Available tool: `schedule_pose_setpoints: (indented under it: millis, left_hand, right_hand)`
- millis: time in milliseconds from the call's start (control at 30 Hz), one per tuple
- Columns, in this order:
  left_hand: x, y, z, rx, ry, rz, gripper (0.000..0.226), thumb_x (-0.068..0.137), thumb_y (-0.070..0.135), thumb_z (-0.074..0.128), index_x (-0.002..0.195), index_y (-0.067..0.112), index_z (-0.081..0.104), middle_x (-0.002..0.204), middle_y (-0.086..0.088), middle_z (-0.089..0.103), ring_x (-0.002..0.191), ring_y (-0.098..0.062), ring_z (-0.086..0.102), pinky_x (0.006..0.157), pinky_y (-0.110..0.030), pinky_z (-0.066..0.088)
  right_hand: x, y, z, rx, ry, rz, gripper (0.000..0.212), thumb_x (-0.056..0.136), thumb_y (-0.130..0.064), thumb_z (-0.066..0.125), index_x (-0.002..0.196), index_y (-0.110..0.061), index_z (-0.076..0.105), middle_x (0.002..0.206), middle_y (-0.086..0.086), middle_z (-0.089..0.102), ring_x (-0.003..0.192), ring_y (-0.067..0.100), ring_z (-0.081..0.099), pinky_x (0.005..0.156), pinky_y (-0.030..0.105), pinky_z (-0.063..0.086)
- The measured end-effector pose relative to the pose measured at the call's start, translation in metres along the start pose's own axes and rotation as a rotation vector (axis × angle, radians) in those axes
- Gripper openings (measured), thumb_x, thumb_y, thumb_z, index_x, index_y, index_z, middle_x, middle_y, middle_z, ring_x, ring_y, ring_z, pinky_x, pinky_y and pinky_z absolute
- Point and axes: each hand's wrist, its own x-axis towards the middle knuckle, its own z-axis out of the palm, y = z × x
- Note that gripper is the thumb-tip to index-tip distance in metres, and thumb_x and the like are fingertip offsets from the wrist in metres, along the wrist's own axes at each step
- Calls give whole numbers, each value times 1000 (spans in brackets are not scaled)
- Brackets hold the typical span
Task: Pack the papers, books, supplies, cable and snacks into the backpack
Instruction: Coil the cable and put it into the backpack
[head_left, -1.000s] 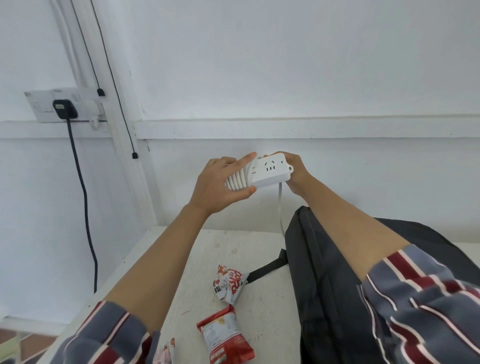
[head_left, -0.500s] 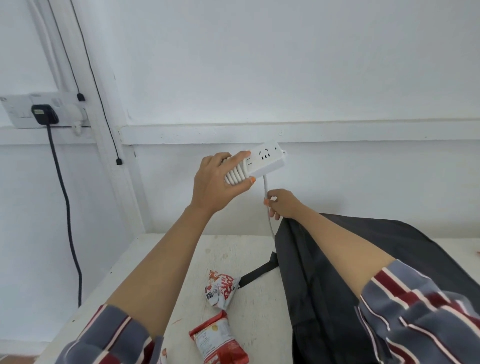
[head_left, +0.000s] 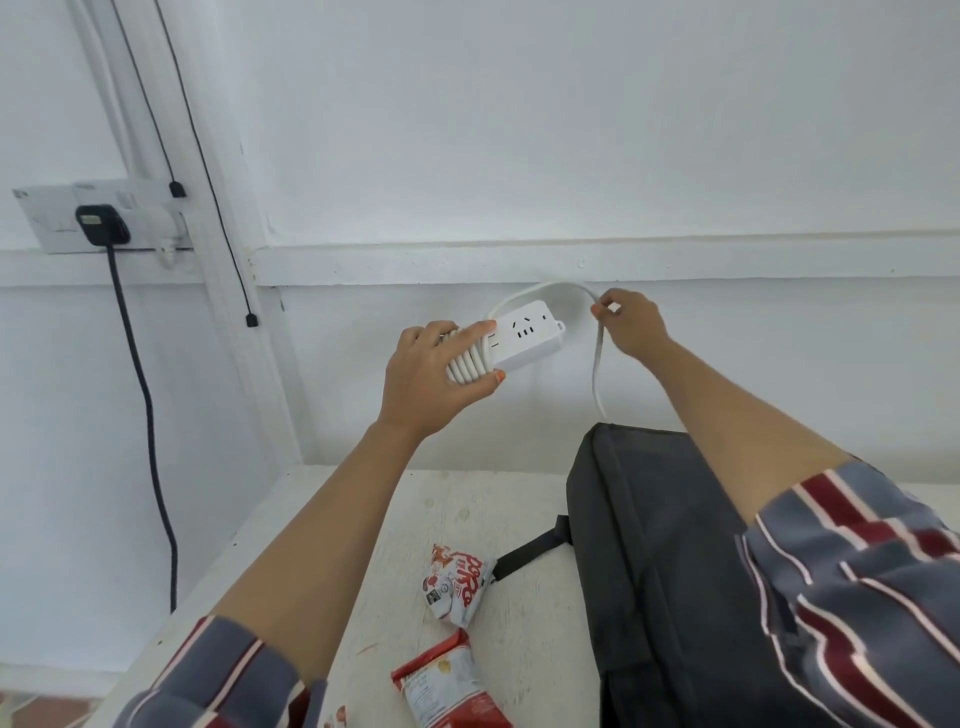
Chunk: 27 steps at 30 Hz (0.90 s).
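Wall socket (head_left: 98, 218): far to the left of the grip, with a black cord (head_left: 148, 415) hanging down. Not part of the job.

Left hand (head_left: 431, 379): wraps round the left end of the power strip, fingers on top and thumb below. Squeezes the wound turns so none slip off.

Cable (head_left: 465, 364): white, thick and smooth. Lies in neat turns side by side right under the fingers, then climbs up and over in a loop to the right of the grip.

Snack packets (head_left: 457, 582): two in plain sight, red and white, flat on the table (head_left: 519, 499) well below the grip. Not packed yet, by the look.

Power strip (head_left: 524, 338): white and boxy, plug holes facing the camera. Sticks out to the right of the left grip, up in the air near the wall, likely to leave room for winding.

Right hand (head_left: 631, 325): pinches the loose cable at the top of the loop, just right of the strip. Pulls it snug, likely to lay one more turn.

Loose end: hangs down from that pinch toward the backpack. Tip hidden.

Backpack (head_left: 675, 571): dark grey, on the table below the right grip, close by for packing. Open or zipped, cannot tell.
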Motion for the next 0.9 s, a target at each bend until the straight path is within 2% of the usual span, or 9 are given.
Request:
schedule_pose_setpoints:
  millis: [133,267,367,467,533,667,767,833,900]
  left_hand:
    - [1,8,9,-35,-28,7,67,66,69,46,124,37,57,115,2,56,106,-19,45,78,-26,36]
    - [5,28,19,-80,-52,62,67,67,68,46,125,35,57,114,1,57,103,-18,45,75,-26,36]
    - [8,52,26,-125,-65,91,66,66,68,47,124,37,57,113,3,56,102,-16,44,76,-25,35]
    - [9,84,34,-177,-81,109,65,65,68,49,123,40,57,112,7,55,101,-12,41,77,-23,33]
    - [12,103,39,-195,-90,127,63,65,67,53,122,40,57,111,8,55,102,-13,42,78,-23,33]
    - [12,138,55,-198,-92,155,66,63,69,48,122,39,57,112,7,55,102,-13,42,78,-24,33]
    - [9,165,71,-216,-90,124,66,62,69,48,120,39,57,113,8,56,103,-14,42,79,-24,34]
    - [6,183,83,-233,-92,113,64,62,68,50,118,37,58,114,10,57,102,-13,42,79,-24,34]
    - [4,200,94,-257,-70,100,57,65,62,60,114,35,59,115,13,58,100,-12,43,78,-23,33]
  right_hand:
    - [-6,15,-27,215,-20,-27,18,96,-20,49,79,-14,51,67,9,59,62,18,55,61,26,40]
    - [-14,33,-65,339,125,-34,15,95,-24,51,84,-15,56,56,6,47,43,11,47,57,29,44]
    - [-22,42,-104,318,278,-71,16,95,-26,53,90,-16,65,49,-7,40,42,7,32,50,26,33]
    - [-34,52,-148,194,368,-144,20,93,-24,55,96,-10,69,38,-16,39,41,3,30,51,18,26]
    - [-44,64,-172,105,381,-153,20,92,-23,57,95,-8,70,40,-17,42,43,2,34,48,14,23]
    - [-71,98,-201,-16,297,-161,22,91,-18,60,96,0,71,46,-20,48,49,-7,46,52,6,31]
    - [-92,125,-210,-19,216,-160,18,89,-12,62,95,2,71,58,-19,65,54,-16,50,56,-1,33]
    - [-101,140,-212,-20,160,-150,18,88,-11,63,95,4,71,85,9,73,73,-4,59,61,-3,35]
    - [-104,154,-211,-51,83,-134,18,88,-12,63,94,3,72,96,17,71,85,16,63,65,2,39]
